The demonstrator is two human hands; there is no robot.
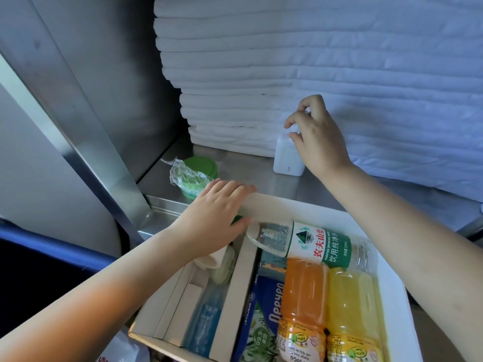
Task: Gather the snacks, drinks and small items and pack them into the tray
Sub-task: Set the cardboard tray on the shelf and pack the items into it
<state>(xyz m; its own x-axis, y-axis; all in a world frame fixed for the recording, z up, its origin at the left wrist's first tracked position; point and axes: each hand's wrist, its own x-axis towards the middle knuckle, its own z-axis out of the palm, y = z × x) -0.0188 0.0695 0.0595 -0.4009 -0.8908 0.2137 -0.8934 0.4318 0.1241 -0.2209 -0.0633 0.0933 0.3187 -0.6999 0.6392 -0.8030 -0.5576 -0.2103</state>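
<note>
Two hands are at work, each w/ a different job. The left hand [214, 207] lies flat on the far rim of the tray [300, 202], fingers straight along the top edge and thumb against the inner face. That looks like steadying, so the tray doesn't slide while the other arm reaches past it. The right hand [318, 137] is out over the steel shelf [248, 163], fingertips curled and pinching the top of a small white box [287, 160]. The box stands upright just in front of a stack of folded white linen [261, 74]. The grip is from above, prob. because the linen blocks its back side. I can't tell if the box has left the shelf.

The tray sits at the shelf's near edge and is mostly full. A water bottle [321, 246] lies crosswise along the far wall, w/ an orange juice bottle [303, 291] and a yellow juice bottle [350, 304] side by side lengthwise below it, touching. A blue packet [266, 304] is wedged btwn the orange bottle and the divider [235, 296]. Laying them flat and tight keeps them from rolling. Smaller bits sit in the narrow compartments left of the divider, which is likely where the box belongs.

On the shelf, green-lidded tubs in plastic wrap [198, 168] sit just beyond the left hand, not yet packed.
</note>
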